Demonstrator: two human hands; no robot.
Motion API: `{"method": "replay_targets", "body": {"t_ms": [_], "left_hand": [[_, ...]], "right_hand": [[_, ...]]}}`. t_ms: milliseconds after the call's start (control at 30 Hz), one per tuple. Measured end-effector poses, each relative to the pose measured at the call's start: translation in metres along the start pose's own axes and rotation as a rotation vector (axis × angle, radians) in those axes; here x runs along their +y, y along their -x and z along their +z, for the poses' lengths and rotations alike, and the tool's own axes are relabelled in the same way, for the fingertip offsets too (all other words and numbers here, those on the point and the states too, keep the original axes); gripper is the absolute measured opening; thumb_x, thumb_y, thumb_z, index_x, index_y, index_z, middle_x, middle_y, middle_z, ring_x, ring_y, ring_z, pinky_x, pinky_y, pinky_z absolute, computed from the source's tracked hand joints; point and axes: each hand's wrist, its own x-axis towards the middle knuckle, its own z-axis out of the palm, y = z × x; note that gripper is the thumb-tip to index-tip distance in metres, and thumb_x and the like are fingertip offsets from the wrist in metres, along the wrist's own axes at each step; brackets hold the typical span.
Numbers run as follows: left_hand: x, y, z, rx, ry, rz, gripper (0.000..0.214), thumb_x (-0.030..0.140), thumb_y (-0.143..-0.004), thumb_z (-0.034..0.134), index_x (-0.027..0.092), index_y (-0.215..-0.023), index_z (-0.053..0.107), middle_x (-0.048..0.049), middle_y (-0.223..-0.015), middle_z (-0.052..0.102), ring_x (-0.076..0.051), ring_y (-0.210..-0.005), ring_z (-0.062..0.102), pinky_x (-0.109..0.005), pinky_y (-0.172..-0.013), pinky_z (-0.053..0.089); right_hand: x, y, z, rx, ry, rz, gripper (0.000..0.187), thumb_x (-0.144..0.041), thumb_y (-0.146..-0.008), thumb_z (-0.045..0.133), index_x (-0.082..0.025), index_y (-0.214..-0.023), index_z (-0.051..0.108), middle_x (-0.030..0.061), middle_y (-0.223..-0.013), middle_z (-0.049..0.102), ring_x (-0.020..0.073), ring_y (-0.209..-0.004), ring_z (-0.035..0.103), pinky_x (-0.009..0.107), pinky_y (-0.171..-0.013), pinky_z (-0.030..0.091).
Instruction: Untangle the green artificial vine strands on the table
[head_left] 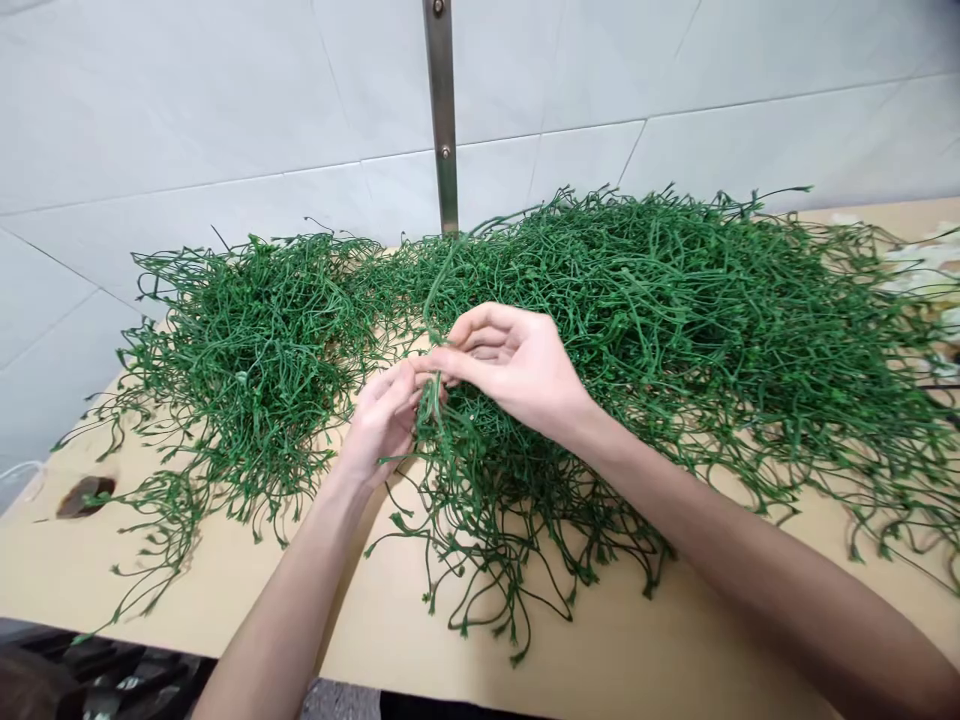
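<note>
My left hand (382,420) and my right hand (521,370) meet near the middle of the head view. Between their fingertips they pinch thin green plastic stems (433,400), artificial by their look. One stem rises above the fingers, and others hang below. The fingers of both hands are closed, with the right thumb and forefinger touching the left fingertips. Just below the hands a tangle of the same stems (517,500) spreads toward the table's front. How the pinched stems join is too small to make out.
A large heap of green stems (675,290) covers the back right of the wooden table (600,640). A smaller heap (255,350) lies at left, near a dark hole (86,495). White petals (926,265) lie at far right. A metal strip (442,110) runs up the tiled wall.
</note>
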Motion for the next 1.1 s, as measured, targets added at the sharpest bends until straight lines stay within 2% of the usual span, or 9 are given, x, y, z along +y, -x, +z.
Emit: {"method": "replay_targets", "body": {"t_ms": [100,233,433,533,667,833,900,1000,1100], "left_hand": [[0.002,0.002,0.0,-0.047,-0.005,-0.018,0.04,0.041,-0.06,0.084,0.018,-0.09,0.071,-0.0009,-0.071,0.067,-0.013,-0.057,0.06,-0.025,-0.053,0.049],[0.004,0.003,0.002,-0.07,0.036,-0.015,0.035,0.031,-0.058,0.086,0.019,-0.088,0.07,0.0015,-0.066,0.064,-0.009,-0.053,0.055,-0.022,-0.05,0.046],[0.003,-0.003,-0.002,0.084,0.058,0.088,0.038,0.031,-0.059,0.086,0.022,-0.09,0.067,0.0046,-0.063,0.06,-0.008,-0.054,0.054,-0.021,-0.054,0.046],[0.0,-0.005,-0.004,0.121,0.042,0.126,0.04,0.032,-0.059,0.086,0.021,-0.093,0.068,0.0049,-0.065,0.06,-0.007,-0.056,0.054,-0.021,-0.056,0.047],[-0.002,-0.005,-0.004,0.123,0.037,0.11,0.036,0.029,-0.057,0.087,0.021,-0.087,0.068,0.0047,-0.07,0.062,-0.007,-0.058,0.056,-0.019,-0.056,0.047],[0.0,-0.005,-0.002,0.099,0.05,0.196,0.03,0.025,-0.058,0.087,0.018,-0.079,0.067,0.0015,-0.078,0.067,-0.006,-0.068,0.06,-0.015,-0.062,0.048],[0.001,-0.004,-0.001,0.079,0.086,0.188,0.032,0.024,-0.057,0.088,0.018,-0.08,0.067,0.0025,-0.074,0.067,-0.006,-0.066,0.06,-0.014,-0.062,0.048],[0.002,-0.004,0.0,0.073,0.097,0.167,0.034,0.023,-0.057,0.088,0.018,-0.081,0.065,0.0063,-0.061,0.061,-0.004,-0.055,0.056,-0.013,-0.058,0.047],[0.001,-0.004,-0.002,0.089,0.08,0.14,0.039,0.022,-0.055,0.088,0.019,-0.081,0.059,0.0062,-0.064,0.064,-0.004,-0.056,0.058,-0.013,-0.056,0.048]], "right_hand": [[-0.004,-0.004,-0.006,0.069,-0.047,-0.038,0.039,-0.038,-0.059,0.084,-0.018,-0.074,0.054,-0.0007,-0.069,0.066,0.0108,-0.06,0.065,0.027,-0.065,0.059],[-0.005,-0.005,-0.009,0.052,-0.018,-0.034,0.04,-0.041,-0.059,0.084,-0.017,-0.075,0.057,0.0017,-0.075,0.069,0.0123,-0.066,0.066,0.028,-0.069,0.058],[-0.013,-0.005,-0.018,-0.174,0.274,-0.063,0.026,-0.039,-0.077,0.072,-0.013,-0.079,0.069,0.0036,-0.077,0.069,0.012,-0.069,0.062,0.026,-0.065,0.051],[-0.017,-0.004,-0.022,-0.247,0.467,-0.099,0.022,-0.036,-0.079,0.07,-0.014,-0.079,0.071,0.0031,-0.078,0.07,0.0111,-0.066,0.06,0.025,-0.062,0.046],[-0.019,-0.003,-0.023,-0.31,0.637,-0.17,0.015,-0.025,-0.083,0.064,-0.014,-0.076,0.071,0.0015,-0.075,0.069,0.0106,-0.067,0.057,0.026,-0.065,0.042],[-0.015,-0.003,-0.023,-0.266,0.609,-0.136,0.011,-0.02,-0.085,0.057,-0.013,-0.081,0.065,0.0022,-0.077,0.065,0.0101,-0.066,0.054,0.024,-0.06,0.041],[-0.013,-0.003,-0.024,-0.25,0.595,-0.145,0.011,-0.021,-0.087,0.056,-0.014,-0.086,0.063,0.0022,-0.081,0.062,0.0083,-0.061,0.051,0.023,-0.056,0.04],[-0.01,-0.004,-0.026,-0.215,0.639,-0.274,0.007,-0.016,-0.088,0.054,-0.015,-0.09,0.06,0.0017,-0.09,0.059,0.0052,-0.058,0.047,0.022,-0.056,0.039],[-0.011,-0.006,-0.029,-0.197,0.69,-0.415,0.006,-0.011,-0.087,0.055,-0.016,-0.088,0.059,0.0014,-0.088,0.058,0.0062,-0.06,0.048,0.022,-0.058,0.04]]}}
